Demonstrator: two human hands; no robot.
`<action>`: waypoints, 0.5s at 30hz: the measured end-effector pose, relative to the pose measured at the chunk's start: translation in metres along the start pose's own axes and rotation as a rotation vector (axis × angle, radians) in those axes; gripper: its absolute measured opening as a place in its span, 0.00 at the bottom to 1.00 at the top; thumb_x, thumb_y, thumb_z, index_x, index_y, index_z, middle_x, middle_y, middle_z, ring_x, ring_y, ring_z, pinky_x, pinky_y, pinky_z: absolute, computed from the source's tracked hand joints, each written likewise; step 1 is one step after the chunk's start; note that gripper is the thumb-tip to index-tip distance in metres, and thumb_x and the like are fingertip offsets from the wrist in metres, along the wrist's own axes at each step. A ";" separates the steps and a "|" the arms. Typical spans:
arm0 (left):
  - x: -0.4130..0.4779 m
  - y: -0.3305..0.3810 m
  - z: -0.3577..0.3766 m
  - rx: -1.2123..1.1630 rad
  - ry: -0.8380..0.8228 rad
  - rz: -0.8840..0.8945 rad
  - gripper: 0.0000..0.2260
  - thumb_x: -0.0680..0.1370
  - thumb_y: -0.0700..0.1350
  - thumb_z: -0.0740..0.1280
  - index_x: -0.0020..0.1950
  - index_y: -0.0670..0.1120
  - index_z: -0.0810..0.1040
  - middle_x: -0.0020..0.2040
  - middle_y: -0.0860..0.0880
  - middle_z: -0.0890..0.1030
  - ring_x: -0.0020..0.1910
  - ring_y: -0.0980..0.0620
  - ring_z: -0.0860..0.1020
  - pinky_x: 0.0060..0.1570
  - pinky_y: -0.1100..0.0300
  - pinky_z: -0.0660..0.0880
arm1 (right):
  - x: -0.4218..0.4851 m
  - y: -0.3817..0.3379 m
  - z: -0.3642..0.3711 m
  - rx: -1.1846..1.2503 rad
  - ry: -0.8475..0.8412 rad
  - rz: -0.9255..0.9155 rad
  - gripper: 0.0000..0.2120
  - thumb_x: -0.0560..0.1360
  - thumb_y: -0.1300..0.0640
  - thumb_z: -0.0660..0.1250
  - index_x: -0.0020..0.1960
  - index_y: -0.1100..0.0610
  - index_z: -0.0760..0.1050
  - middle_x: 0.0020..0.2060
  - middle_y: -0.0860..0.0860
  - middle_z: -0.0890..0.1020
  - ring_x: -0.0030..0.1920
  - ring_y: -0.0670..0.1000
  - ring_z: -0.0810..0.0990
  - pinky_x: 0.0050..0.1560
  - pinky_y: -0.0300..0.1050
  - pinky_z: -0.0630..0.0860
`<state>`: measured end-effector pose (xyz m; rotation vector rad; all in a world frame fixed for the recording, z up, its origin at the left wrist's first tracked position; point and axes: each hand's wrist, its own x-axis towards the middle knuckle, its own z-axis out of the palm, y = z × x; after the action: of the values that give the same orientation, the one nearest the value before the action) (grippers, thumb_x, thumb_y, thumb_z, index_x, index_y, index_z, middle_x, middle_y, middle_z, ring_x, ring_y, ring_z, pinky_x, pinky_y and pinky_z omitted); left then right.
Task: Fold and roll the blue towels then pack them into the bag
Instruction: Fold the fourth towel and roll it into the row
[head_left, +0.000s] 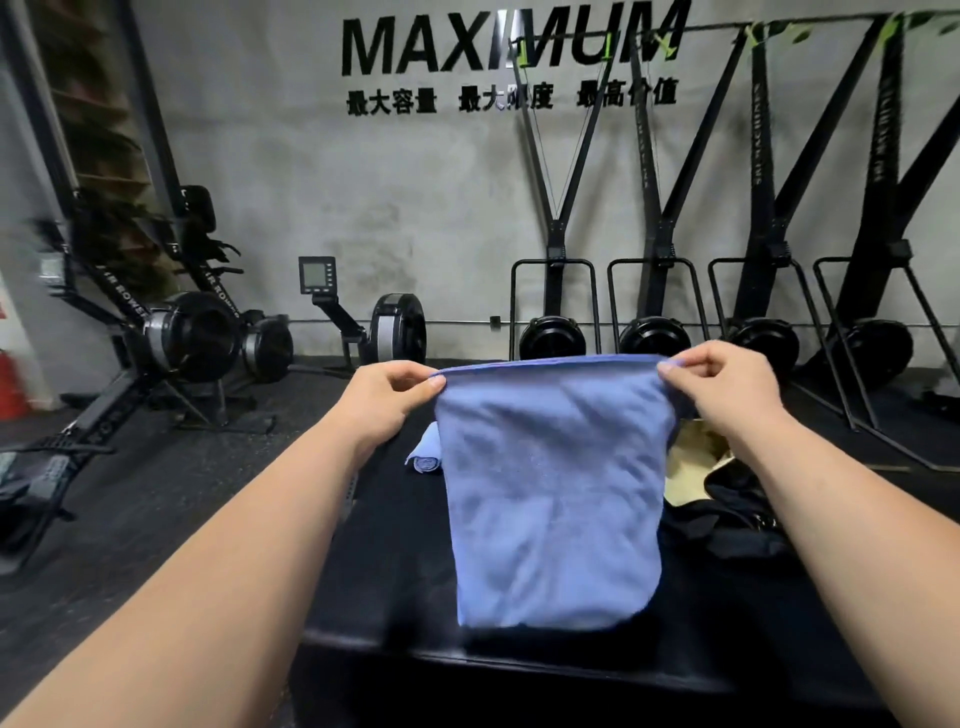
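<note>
Soft blue cloth towel held up by its top corners over the black padded desk.
Left hand and right hand each pinch one corner, and the towel hangs between them. Risks: a shallow pinch slips, or the hem bunches on landing and skews the fold. A small rolled blue towel lies below the left hand. The black bag with pale lining lies below the right hand and could snag the cloth.

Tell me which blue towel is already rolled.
The small rolled towel lying on the black platform, coiled end showing. The hanging towel is unrolled, pinched at its top corners by the left hand and right hand.
</note>
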<state>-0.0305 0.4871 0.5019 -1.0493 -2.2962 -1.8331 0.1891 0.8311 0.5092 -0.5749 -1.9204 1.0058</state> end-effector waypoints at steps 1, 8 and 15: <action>0.000 0.000 0.000 0.014 0.026 0.000 0.03 0.78 0.47 0.77 0.49 0.49 0.88 0.42 0.55 0.87 0.40 0.62 0.80 0.46 0.66 0.74 | -0.002 0.000 0.001 -0.026 -0.027 -0.002 0.07 0.70 0.52 0.83 0.41 0.50 0.85 0.33 0.48 0.86 0.36 0.48 0.81 0.43 0.43 0.77; 0.003 0.002 0.003 0.174 0.124 0.050 0.05 0.76 0.49 0.80 0.44 0.50 0.87 0.38 0.53 0.86 0.34 0.61 0.78 0.39 0.66 0.73 | -0.007 -0.005 0.003 -0.091 0.034 -0.048 0.06 0.72 0.52 0.80 0.42 0.51 0.84 0.34 0.47 0.85 0.33 0.44 0.81 0.37 0.38 0.73; -0.002 0.000 -0.009 0.138 -0.064 -0.014 0.06 0.76 0.52 0.79 0.45 0.51 0.88 0.41 0.48 0.86 0.38 0.56 0.76 0.44 0.58 0.73 | -0.013 0.002 -0.010 0.047 -0.025 0.041 0.06 0.72 0.52 0.82 0.42 0.51 0.86 0.34 0.48 0.86 0.35 0.45 0.82 0.45 0.46 0.80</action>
<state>-0.0325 0.4779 0.5042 -1.0894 -2.4310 -1.6409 0.2044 0.8273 0.5038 -0.5790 -1.9085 1.0861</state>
